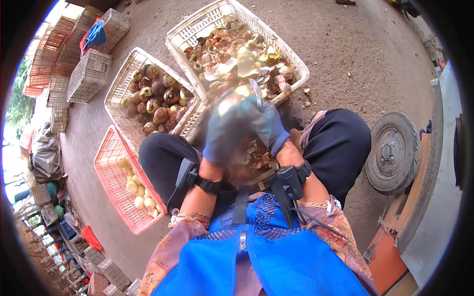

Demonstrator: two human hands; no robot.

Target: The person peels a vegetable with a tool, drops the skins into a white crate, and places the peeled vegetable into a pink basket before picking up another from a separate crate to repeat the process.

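Both gloved hands meet in front of the knees, near the edge of the white crate (302,79) of peels. My left hand (223,126), blurred, is closed round a pale, partly peeled round fruit (230,104). In my right hand (268,123) is a knife; its curved blade (255,91) points up beside the fruit. Brown, unpeeled round fruits (160,115) fill the second white crate (116,106) to the left. Pale peeled ones (138,190) lie in the pink crate (129,215) below it.
A wheel with a tyre (392,153) and an orange metal frame (387,251) are at the right. Stacked crates (89,76) stand at the upper left, near a grey bag (47,160). Peel scraps (257,157) lie between the legs.
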